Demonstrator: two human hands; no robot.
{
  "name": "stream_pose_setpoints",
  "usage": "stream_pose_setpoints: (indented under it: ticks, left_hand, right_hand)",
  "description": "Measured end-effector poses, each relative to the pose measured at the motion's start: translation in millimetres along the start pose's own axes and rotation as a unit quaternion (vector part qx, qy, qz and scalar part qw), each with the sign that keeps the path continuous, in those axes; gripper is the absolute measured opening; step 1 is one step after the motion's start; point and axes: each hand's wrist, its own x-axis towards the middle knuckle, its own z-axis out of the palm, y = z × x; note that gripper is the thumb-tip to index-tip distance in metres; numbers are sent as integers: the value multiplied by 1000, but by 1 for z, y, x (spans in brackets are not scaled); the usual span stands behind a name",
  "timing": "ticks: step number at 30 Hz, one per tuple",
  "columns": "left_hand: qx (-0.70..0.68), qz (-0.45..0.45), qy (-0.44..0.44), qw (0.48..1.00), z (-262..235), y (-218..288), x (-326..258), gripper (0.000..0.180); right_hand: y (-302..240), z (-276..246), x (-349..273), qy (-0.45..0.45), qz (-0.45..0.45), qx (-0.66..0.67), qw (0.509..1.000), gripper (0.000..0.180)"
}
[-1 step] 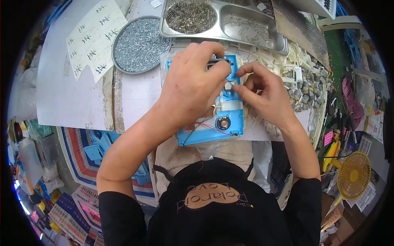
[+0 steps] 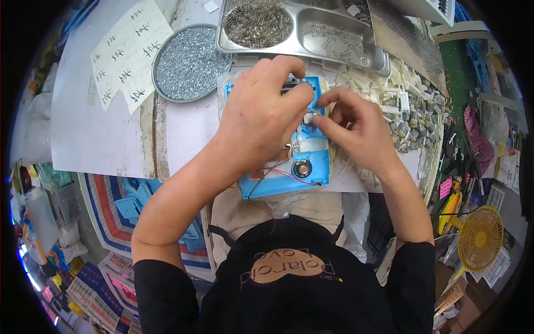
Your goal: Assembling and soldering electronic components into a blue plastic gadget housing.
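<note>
A blue plastic casing (image 2: 325, 167) lies open on the table in front of me, with a round black speaker (image 2: 302, 168) and thin red and dark wires inside. My left hand (image 2: 261, 111) covers its upper left part, fingers curled and closed near a thin dark wire; what they pinch is hidden. From the right, my right hand (image 2: 359, 128) reaches over the casing's edge with bent fingers. Its thumb tip touches a small white part (image 2: 308, 118) in the casing, and anything else between its fingers is too small to make out. A whitish translucent piece (image 2: 311, 145) sits above the speaker.
A round tray (image 2: 157, 72) full of small silver screws stands back left, beside a marked paper sheet (image 2: 122, 55). Behind the casing is a metal compartment tray (image 2: 297, 42) with small metal parts. White plastic pieces (image 2: 384, 89) and grey parts (image 2: 414, 122) are heaped at right.
My right thumb has shifted very slightly at the small white part. Both hands otherwise keep their places over the casing.
</note>
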Motion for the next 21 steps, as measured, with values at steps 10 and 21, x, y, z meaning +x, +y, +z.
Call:
stream_pose_setpoints:
  ticks: [10, 21]
  left_hand:
    - [-14, -52, -98, 994, 3, 9, 25, 26]
    - [-19, -58, -138, 989, -7, 14, 31, 28]
  right_hand:
    - [3, -45, -10, 96, -85, -63, 990, 26]
    - [127, -403, 108, 293, 168, -318, 886, 28]
